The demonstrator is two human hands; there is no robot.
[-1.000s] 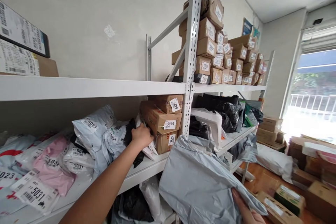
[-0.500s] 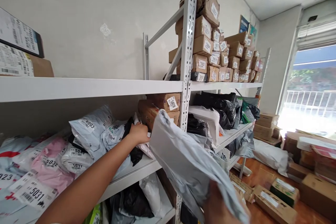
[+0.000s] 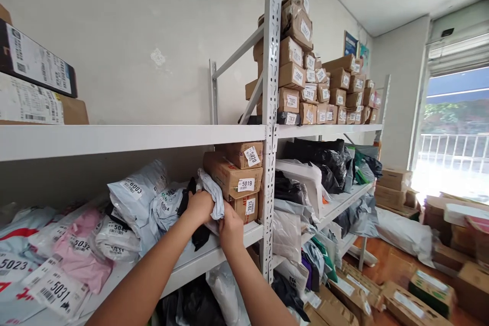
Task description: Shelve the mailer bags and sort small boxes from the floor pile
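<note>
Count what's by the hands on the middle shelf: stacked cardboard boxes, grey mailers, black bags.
Cardboard boxes, stacked, labelled 5020, 5019, 7015: 3
Grey mailer, touched by left hand and right hand: 1
Black bag, below the left hand: 1
Total: 5

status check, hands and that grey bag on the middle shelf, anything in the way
Left hand and right hand both grip grey bag. Bag wedged between box 5019 and soft parcels. Tight fit, boxes crowd right side.
</note>
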